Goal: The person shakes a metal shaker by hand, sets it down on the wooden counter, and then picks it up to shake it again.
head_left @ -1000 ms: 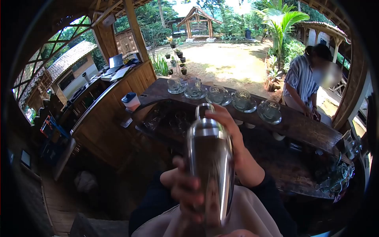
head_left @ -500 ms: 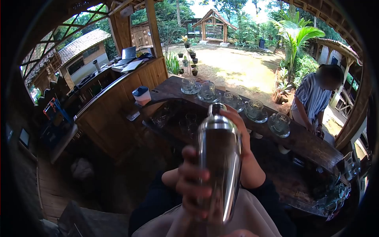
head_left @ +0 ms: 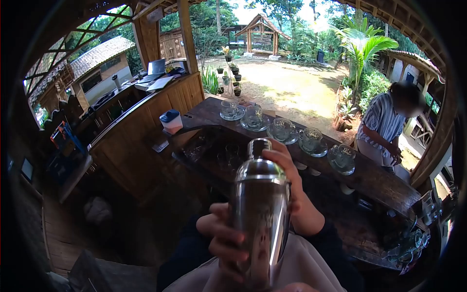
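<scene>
Head view: the one camera looks down over the person's chest to a wooden bar and a sunny yard.
Shaker: a polished steel cocktail shaker (head_left: pixel 260 214) stands upright in mid-air, close to the camera and in front of the chest, with its small cap (head_left: pixel 259 147) on top.
Left hand: the left hand (head_left: pixel 221 238) is clamped on the shaker's lower body, fingers curled round it from the left.
Right hand: the right hand (head_left: pixel 287 180) grips the upper part from the right, fingers laid over the shoulder just below the cap.
Hands together: both are closed on the shaker, one low and one high, and are not touching each other.
Clothing: dark sleeves and a beige apron (head_left: pixel 311 263) show beneath the shaker.
Desk: a dark wooden desk (head_left: pixel 379 180) runs across the scene behind the shaker.
Cups: five clear glass cups on glass saucers (head_left: pixel 282 129) stand in a row along the desk's far edge.
Tub: a white tub with a blue lid (head_left: pixel 171 120) sits at the desk's left end.
Other person: a person in a striped shirt (head_left: pixel 384 129) bends over the far right end of the desk.
Side counter: an open laptop (head_left: pixel 156 68) rests on the counter at the left.
</scene>
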A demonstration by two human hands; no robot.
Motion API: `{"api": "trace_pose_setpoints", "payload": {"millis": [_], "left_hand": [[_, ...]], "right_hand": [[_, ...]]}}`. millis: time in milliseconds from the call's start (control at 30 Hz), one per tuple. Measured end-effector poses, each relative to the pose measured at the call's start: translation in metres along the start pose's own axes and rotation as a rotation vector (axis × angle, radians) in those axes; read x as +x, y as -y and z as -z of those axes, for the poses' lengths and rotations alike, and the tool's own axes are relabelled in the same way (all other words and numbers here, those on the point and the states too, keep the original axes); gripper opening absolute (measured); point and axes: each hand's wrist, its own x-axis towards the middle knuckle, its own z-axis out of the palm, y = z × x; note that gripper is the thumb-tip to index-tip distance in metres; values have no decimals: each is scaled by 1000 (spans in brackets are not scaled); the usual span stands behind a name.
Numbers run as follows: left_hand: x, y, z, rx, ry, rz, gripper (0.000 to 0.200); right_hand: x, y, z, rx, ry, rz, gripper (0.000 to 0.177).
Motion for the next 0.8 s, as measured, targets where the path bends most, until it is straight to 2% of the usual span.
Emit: {"api": "trace_pose_setpoints", "payload": {"millis": [33,100,133,167,200,233,267,333,367,433,467,533,567,600,633,667,700,733,767,800], "left_hand": [[-2,-2,-4,47,-41,19,41],[-5,-7,-7,146,-120,61,34],[-9,19,11,74,146,160,40],[-22,38,7,209,230,349,49],[-22,49,3,125,307,704,65],[-32,52,3,-88,98,1266,82],[-30,53,3,-24,97,1027,81],[-5,39,-6,-7,78,599,75],[22,21,-18,-50,58,412,69],[36,-5,-32,-29,-77,53,51],[32,-4,-46,-26,-82,53,51],[26,-1,-73,-87,-493,-217,40],[18,5,-40,-76,-158,-21,38],[-4,14,-3,-64,179,177,37],[-35,43,-5,63,205,169,51],[-26,48,-12,106,324,508,67],[-33,53,-16,52,312,916,78],[-31,52,-15,48,277,804,79],[-28,47,-15,45,237,690,80],[-10,37,-23,-32,168,453,72]], "right_hand": [[0,0,-6,51,-32,1,96],[-9,-24,1,-184,-108,-221,94],[-13,-34,1,226,-220,-500,82],[-29,-68,16,406,-266,-718,71],[-23,-65,31,274,-216,-945,66],[-17,-59,39,135,-161,-1166,62],[-15,-54,41,128,-161,-1161,62],[-18,-42,33,94,-220,-795,65],[-8,-25,24,63,-220,-524,67],[3,-10,23,-229,-63,-6,68],[4,-10,21,-230,-58,-6,68],[1,-12,15,-66,-130,74,68],[-9,-28,18,-61,-127,74,68],[-26,-58,24,234,-265,-284,69],[-37,-74,30,529,-400,-648,70],[-34,-78,36,446,-377,-701,69],[-30,-81,44,361,-354,-748,69],[-39,-83,48,338,-316,-767,65],[-32,-74,37,303,-405,-647,72],[-25,-55,29,262,-352,-555,81]]}}
